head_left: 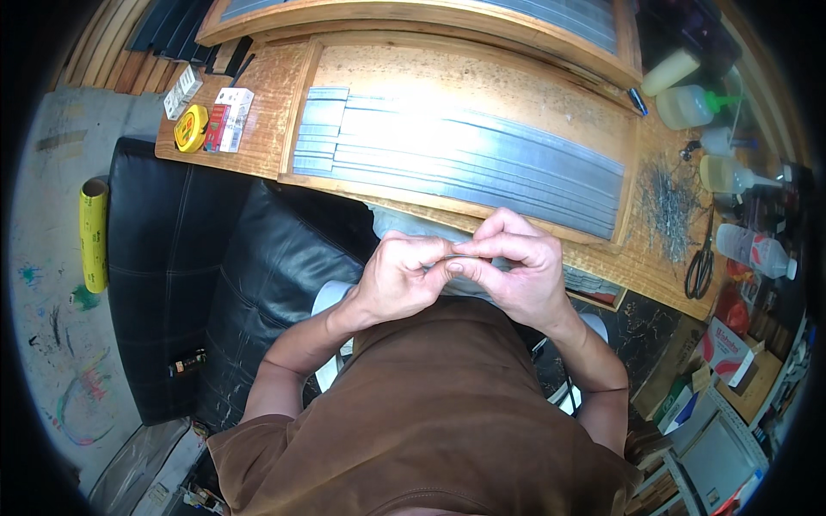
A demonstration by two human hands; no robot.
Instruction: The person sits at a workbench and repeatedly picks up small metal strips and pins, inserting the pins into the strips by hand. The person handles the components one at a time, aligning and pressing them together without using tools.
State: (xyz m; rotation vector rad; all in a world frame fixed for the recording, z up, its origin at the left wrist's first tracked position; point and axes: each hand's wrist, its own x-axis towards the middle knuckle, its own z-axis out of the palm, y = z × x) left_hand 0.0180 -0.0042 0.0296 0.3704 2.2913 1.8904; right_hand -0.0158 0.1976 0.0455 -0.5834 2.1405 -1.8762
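Note:
My left hand [403, 273] and my right hand [516, 262] meet fingertip to fingertip in front of my chest, just off the near edge of the wooden bench. Both are closed in a pinch. Whatever lies between the fingertips is too small or too hidden to name. Beyond them, a shallow wooden tray [297, 116] holds several long flat grey metal strips [516, 176] laid side by side, with short pieces [320, 129] at their left end. Bright glare washes out the middle of the strips. To the right of the tray lies a pile of thin metal wires [668, 206].
Black scissors [701, 267] lie at the bench's right end, beside several plastic bottles [688, 107]. A yellow tape measure [191, 129] and small boxes [231, 120] sit at the left end. A black leather seat [172, 284] stands left of me, near a yellow roll [93, 234].

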